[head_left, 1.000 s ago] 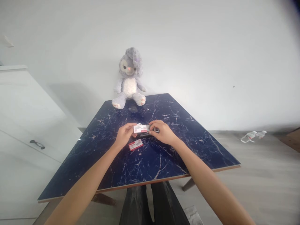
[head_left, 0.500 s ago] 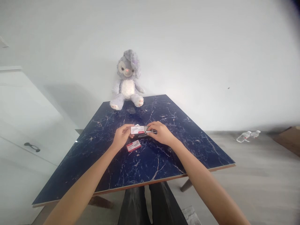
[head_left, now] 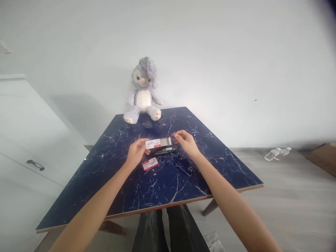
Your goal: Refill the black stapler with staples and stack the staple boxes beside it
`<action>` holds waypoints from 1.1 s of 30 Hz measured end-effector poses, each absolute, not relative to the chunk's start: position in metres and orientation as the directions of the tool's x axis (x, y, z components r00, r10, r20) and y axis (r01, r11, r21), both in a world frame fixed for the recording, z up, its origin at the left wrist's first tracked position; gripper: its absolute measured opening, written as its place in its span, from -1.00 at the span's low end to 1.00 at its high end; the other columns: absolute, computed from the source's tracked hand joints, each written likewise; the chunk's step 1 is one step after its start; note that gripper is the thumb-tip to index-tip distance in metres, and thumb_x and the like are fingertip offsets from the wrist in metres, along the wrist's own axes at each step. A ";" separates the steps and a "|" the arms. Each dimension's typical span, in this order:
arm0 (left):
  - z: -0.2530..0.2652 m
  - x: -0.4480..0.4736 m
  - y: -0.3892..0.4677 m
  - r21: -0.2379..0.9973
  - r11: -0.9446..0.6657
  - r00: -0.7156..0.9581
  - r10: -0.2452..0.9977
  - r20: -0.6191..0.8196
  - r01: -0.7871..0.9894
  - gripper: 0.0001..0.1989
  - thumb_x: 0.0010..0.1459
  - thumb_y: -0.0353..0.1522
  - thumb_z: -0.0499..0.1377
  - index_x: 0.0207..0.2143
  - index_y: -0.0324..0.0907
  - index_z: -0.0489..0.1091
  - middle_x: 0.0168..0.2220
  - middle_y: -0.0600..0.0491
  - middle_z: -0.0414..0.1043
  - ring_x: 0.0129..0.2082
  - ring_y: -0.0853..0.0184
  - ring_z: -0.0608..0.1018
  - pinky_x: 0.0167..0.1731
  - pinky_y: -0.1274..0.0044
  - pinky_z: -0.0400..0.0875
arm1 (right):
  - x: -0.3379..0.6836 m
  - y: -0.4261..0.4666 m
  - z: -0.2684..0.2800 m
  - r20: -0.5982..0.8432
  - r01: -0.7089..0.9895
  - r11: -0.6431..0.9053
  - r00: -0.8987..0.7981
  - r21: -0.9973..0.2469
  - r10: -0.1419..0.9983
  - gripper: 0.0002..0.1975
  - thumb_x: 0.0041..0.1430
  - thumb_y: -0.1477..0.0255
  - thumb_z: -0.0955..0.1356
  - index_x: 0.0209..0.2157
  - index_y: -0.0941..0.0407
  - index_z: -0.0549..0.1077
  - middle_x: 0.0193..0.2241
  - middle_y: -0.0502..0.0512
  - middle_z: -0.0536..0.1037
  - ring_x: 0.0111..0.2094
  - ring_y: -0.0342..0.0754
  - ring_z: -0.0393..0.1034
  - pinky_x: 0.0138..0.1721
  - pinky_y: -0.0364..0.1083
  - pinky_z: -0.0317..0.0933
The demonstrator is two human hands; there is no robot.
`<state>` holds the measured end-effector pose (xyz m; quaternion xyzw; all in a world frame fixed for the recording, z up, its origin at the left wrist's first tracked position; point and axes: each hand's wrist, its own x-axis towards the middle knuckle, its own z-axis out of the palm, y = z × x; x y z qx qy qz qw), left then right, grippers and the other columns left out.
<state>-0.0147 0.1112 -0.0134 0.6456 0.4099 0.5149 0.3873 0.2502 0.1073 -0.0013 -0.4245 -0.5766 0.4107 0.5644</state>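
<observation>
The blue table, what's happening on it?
Somebody's left hand is holding a small white-and-red box, and the end near the right hand looks open. The right hand is just off that end, fingers bent; I can't tell whether it holds anything. A black thing, perhaps a stapler, lies close by. A red box lies nearer the person, and a stuffed toy sits at the table's far edge.

A pale purple plush toy [head_left: 143, 98] with a white belly sits at the far edge of the dark blue, white-veined worktop [head_left: 189, 185], before a pale wall [head_left: 210, 63]. A white cabinet [head_left: 23, 122] with a dark handle [head_left: 35, 165] stands at left. At right, clear bottles [head_left: 273, 154] lie on the grey floor [head_left: 288, 199], near a brown object [head_left: 325, 156].
</observation>
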 end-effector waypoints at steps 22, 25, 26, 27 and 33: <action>-0.010 -0.008 0.097 0.984 -0.033 0.445 0.889 0.109 -0.174 -0.57 0.13 -0.22 0.34 0.05 -0.14 0.48 -0.03 -0.09 0.57 -0.17 0.17 0.65 -0.10 0.33 0.58 | 0.242 0.102 -0.004 0.245 -0.022 0.245 -0.161 -0.969 0.956 -0.66 0.05 0.14 0.48 -0.29 0.08 0.44 -0.37 0.03 0.61 -0.39 -0.08 0.49 -0.26 -0.09 0.41; -0.011 -0.007 0.096 0.987 -0.018 0.477 0.874 0.094 -0.162 -0.57 0.12 -0.23 0.35 0.03 -0.13 0.49 0.00 -0.09 0.55 -0.16 0.15 0.65 -0.08 0.29 0.57 | 0.241 0.100 -0.004 0.245 -0.018 0.246 -0.208 -0.969 0.947 -0.68 0.07 0.16 0.47 -0.29 0.08 0.43 -0.42 0.00 0.59 -0.43 -0.11 0.47 -0.32 -0.11 0.39; -0.011 -0.007 0.096 0.989 -0.018 0.482 0.872 0.088 -0.149 -0.57 0.12 -0.22 0.35 0.03 -0.13 0.49 0.00 -0.08 0.54 -0.16 0.15 0.65 -0.08 0.28 0.57 | 0.241 0.099 -0.004 0.244 -0.015 0.247 -0.219 -0.969 0.945 -0.68 0.07 0.16 0.47 -0.29 0.08 0.43 -0.43 -0.01 0.59 -0.44 -0.11 0.46 -0.33 -0.11 0.39; -0.011 -0.007 0.096 0.991 -0.020 0.486 0.870 0.085 -0.136 -0.57 0.11 -0.22 0.35 0.03 -0.13 0.50 0.01 -0.08 0.54 -0.16 0.15 0.65 -0.07 0.27 0.57 | 0.240 0.098 -0.004 0.243 -0.011 0.247 -0.231 -0.969 0.942 -0.68 0.07 0.17 0.47 -0.30 0.08 0.42 -0.44 -0.01 0.58 -0.45 -0.12 0.45 -0.34 -0.11 0.38; -0.010 -0.008 0.097 0.995 -0.063 0.479 0.873 0.095 -0.081 -0.54 0.18 -0.18 0.29 0.09 -0.14 0.43 -0.02 -0.09 0.55 -0.14 0.16 0.65 -0.11 0.33 0.57 | 0.243 0.101 -0.006 0.243 -0.018 0.247 -0.252 -0.969 0.937 -0.70 -0.03 0.22 0.52 -0.37 0.10 0.44 -0.31 0.04 0.61 -0.32 -0.09 0.49 -0.27 -0.12 0.34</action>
